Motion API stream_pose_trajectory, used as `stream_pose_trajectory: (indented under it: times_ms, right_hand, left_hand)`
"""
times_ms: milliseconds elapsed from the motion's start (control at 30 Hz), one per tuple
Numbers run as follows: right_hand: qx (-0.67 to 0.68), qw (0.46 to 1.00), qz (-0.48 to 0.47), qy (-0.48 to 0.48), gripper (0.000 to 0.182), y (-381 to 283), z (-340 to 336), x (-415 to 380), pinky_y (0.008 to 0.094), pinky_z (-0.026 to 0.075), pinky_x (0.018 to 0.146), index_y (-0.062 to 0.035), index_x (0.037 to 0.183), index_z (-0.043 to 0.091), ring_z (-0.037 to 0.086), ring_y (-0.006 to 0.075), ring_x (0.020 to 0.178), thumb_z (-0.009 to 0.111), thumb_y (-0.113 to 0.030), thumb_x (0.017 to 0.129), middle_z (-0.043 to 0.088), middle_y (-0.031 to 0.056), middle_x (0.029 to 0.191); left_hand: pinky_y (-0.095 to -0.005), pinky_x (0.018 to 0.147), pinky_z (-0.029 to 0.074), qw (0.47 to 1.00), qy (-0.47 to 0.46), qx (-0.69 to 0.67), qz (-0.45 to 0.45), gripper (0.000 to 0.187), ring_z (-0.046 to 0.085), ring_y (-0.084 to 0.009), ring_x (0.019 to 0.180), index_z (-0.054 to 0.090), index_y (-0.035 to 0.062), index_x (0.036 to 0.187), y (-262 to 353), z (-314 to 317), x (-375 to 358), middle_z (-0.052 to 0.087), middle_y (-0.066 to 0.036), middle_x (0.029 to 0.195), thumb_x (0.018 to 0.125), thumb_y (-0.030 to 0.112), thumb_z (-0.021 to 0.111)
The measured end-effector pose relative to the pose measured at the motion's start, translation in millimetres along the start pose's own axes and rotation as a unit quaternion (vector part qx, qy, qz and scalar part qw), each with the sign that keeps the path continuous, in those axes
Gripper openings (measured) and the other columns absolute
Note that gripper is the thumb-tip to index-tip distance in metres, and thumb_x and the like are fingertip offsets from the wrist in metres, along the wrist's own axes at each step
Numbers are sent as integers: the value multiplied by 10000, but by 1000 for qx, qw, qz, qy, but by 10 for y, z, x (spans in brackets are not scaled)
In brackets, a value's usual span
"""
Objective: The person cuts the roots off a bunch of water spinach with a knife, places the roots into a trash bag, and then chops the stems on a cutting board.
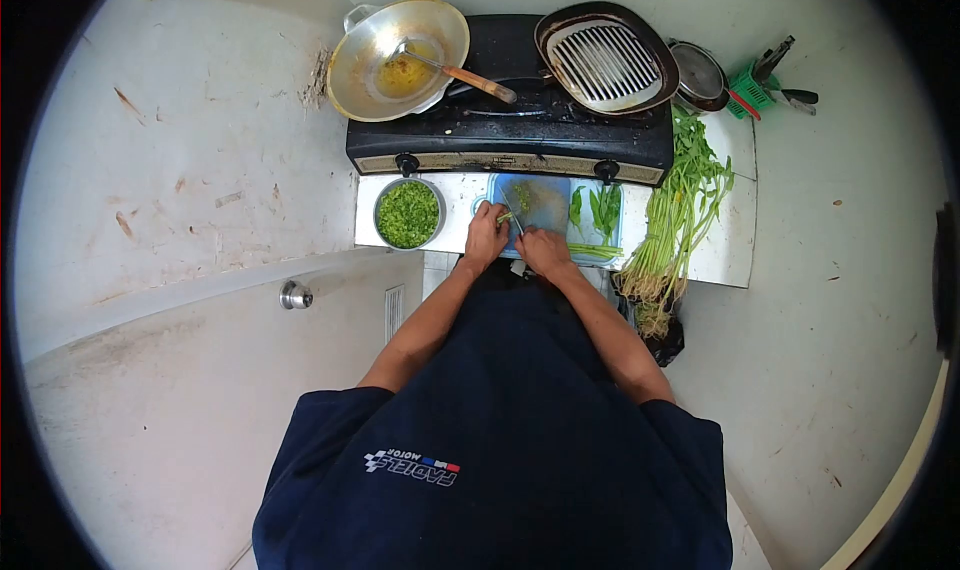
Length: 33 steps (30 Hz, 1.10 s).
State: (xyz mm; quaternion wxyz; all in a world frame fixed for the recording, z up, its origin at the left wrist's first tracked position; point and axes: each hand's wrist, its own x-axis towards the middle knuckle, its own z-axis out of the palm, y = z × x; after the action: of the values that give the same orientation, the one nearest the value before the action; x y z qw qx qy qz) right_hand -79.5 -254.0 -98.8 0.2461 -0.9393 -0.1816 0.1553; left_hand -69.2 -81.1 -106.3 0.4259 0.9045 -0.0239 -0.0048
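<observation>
My right hand (544, 251) is closed around the handle of a knife (513, 213), its blade pointing away over the blue cutting board (612, 208). Just left of the blade, my left hand (487, 232) pinches a small bunch of green stems (504, 217) against the board. Chopped green bits lie beyond the blade. Loose green leaves (604, 208) and cut stems (596, 251) rest on the board's right part. To the left stands a round bowl (441, 216) filled with finely chopped greens (408, 214).
A black two-burner stove (510, 140) stands behind the board, bearing a wok (345, 70) with a wooden-handled ladle (480, 83) and a grill pan (607, 62). Rooted leafy greens (672, 210) overhang the counter's right edge. Behind them are a lidded pot (699, 72) and a green basket (748, 90) with knives.
</observation>
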Motion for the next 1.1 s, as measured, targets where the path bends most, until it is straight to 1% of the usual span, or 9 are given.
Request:
stream_pose_trajectory:
  times_ms: [200,300,400,500,600,667,900,1000,1100]
  right_hand:
    - [-7,1000,8,-14,416,-3,8,21,507,590,766,21,878,713,743,415,792,528,-318,1034,738,247,821]
    - [-37,998,25,-46,373,-24,9,60,484,600,792,5,911,762,762,365,853,564,-295,1010,755,212,928]
    - [-40,998,13,-46,385,-27,51,145,486,600,807,-8,918,771,761,366,875,537,-298,1017,757,204,958]
    - [-21,999,19,-44,394,-43,52,212,497,589,808,7,896,742,746,410,869,543,-309,1021,755,227,926]
    - [-24,998,34,-51,390,-62,31,200,503,583,810,6,901,742,743,410,869,544,-307,1022,751,223,935]
    - [-29,996,29,-75,381,-64,-25,160,499,588,832,-10,936,771,747,393,923,528,-291,1021,748,211,1007]
    - [-53,991,19,-123,370,-3,43,80,499,581,877,-13,1005,785,744,378,994,509,-260,1024,745,209,1095]
    - [-31,987,48,-153,435,-14,12,56,504,553,916,19,963,750,717,392,1029,489,-319,1048,732,217,1115]
    - [-20,984,69,-164,443,12,66,49,506,556,910,18,952,750,722,398,1007,482,-320,1052,738,218,1086]
  left_hand:
    - [-464,747,557,1000,10,-2,3,219,647,-412,845,655,6,1050,-10,29,-15,588,-191,992,840,-38,701]
    - [-462,749,559,1000,14,3,7,213,646,-414,847,659,5,1046,-29,30,-8,588,-194,997,841,-38,700]
    - [-460,748,558,1000,10,-4,-5,210,646,-407,847,661,8,1043,21,28,-15,588,-192,991,841,-36,699]
    - [-452,740,557,1000,12,4,3,203,649,-396,839,661,9,1036,21,3,-2,588,-187,978,842,-37,700]
    - [-445,729,554,1000,10,2,-2,198,651,-380,822,659,10,1024,22,14,2,589,-180,965,838,-39,703]
    - [-443,719,550,1000,6,-15,-20,191,651,-372,809,656,9,1014,-7,30,6,589,-176,955,835,-40,703]
    - [-436,678,534,1000,17,-20,-8,169,640,-354,740,652,-2,995,-79,57,19,587,-174,930,836,-30,705]
    - [-434,669,533,1000,19,-15,2,168,639,-352,725,655,-3,992,-89,57,11,587,-173,928,835,-29,709]
    - [-432,665,533,1000,19,-19,5,171,637,-350,717,659,-4,990,-87,55,22,586,-171,927,831,-39,710]
